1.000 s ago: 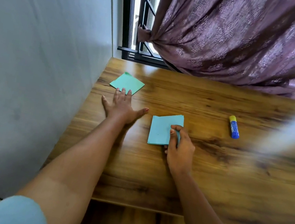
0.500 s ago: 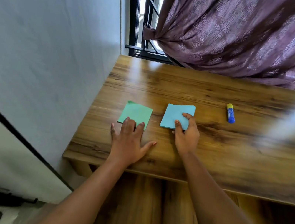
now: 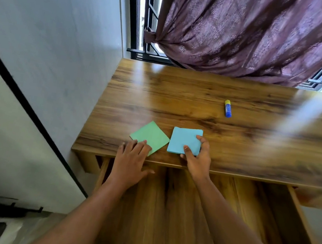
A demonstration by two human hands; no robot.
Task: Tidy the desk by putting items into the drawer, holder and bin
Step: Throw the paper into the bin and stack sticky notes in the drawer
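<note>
Looks down from head height onto a glossy brown wooden desk top (image 3: pixel 258 148), set against a pale grey wall (image 3: pixel 54 29) on the left.

Shows, near the desk's front edge and left of centre, a green square paper pad (image 3: pixel 150 135), lying flat and turned cornerwise like a diamond. Just to its right, almost touching it, a blue square paper pad (image 3: pixel 184 139), also flat on the wood, sides roughly in line with the desk edge. Further back and to the right, well apart from both pads, a blue glue stick with a yellow cap (image 3: pixel 228 109), lying on its side with the cap pointing away.

Left hand (image 3: pixel 129 163) palm down, fingers straight and close together, tips resting on the near corner of the green pad, thumb spread out to the right, gripping nothing. Right hand (image 3: pixel 197 160) pinching the near right corner of the blue pad: thumb on top of the paper, index finger curled over the right edge, other fingers hidden under the hand.

Below the desk edge, an open wooden drawer (image 3: pixel 162 207), pulled out toward the viewer, both bare forearms reaching across above it.

Behind the desk, a patterned purple curtain (image 3: pixel 246 29), gathered and tied at its left side, hanging before a window with black metal bars (image 3: pixel 148 13). Bright streaks of daylight across the right of the desk top.
</note>
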